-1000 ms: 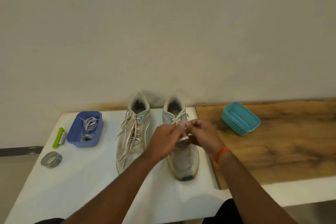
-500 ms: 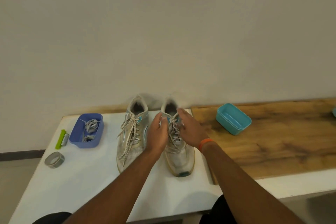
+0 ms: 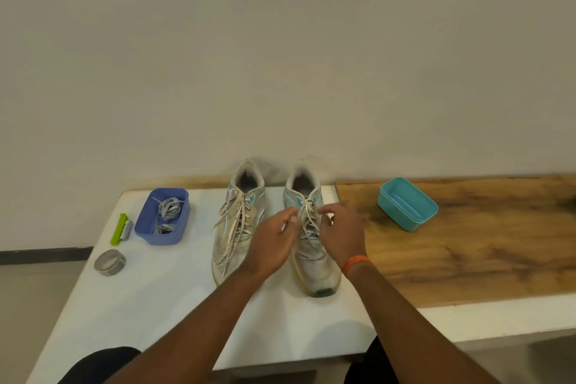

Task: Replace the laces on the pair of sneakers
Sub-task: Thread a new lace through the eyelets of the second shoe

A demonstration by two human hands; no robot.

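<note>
2 worn grey-white sneakers with teal trim stand side by side in the middle of the frame, toes toward the camera and heels against the pale wall, on the white desk. The left sneaker carries a loose lace whose ends trail down over its toe area. The right sneaker still has its lace threaded through the eyelets, and both hands work at it. The left hand sits at the inner side of that shoe, fingers curled with thumb and forefinger pinched at the lace near the upper eyelets. The right hand sits at the outer side at about the same height, its fingertips likewise curled in and pinching the lace; an orange wristband circles that wrist. The 2 hands are close together but not touching, with the laced tongue between them. In the left part of the frame a blue tub on the desk holds coiled grey laces. Just beside its left wall lies a small green tool with a grey part, and below that, nearer the camera, a roll of grey tape lies flat. To the right of the sneakers a wooden board covers the desk, and a teal tub stands on its upper left part, well apart from the shoes. Dark clothing shows at the bottom edge under both forearms.
</note>
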